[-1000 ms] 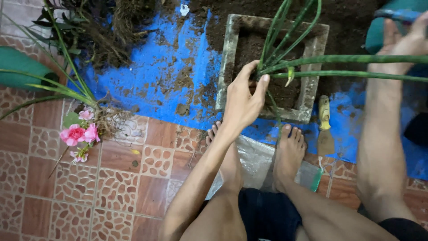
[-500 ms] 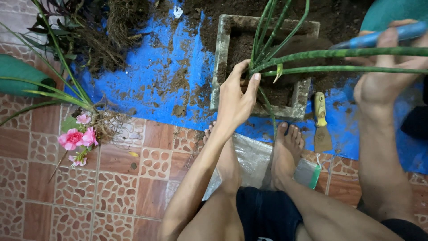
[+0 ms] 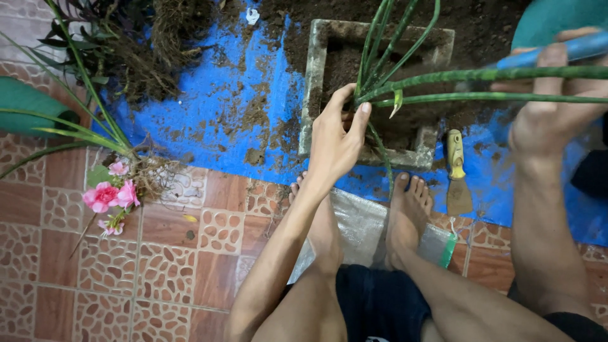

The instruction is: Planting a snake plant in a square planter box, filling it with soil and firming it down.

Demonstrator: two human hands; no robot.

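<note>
My left hand pinches the base of a plant with long green cylindrical leaves, holding it upright in the soil of a square concrete pot. My right hand is at the right edge, closed around a blue-handled tool held over the pot's right side; the tool's working end is hidden behind the leaves. The pot stands on a blue tarp scattered with dark soil.
A yellow-handled scraper lies on the tarp right of the pot. My bare feet rest on a plastic sack. Uprooted plants with pink flowers lie on the tiled floor at left, next to a green pot.
My right hand has come down and leftward from the top right corner, bringing the blue tool over the pot's right side. My left hand keeps its hold on the plant base.
</note>
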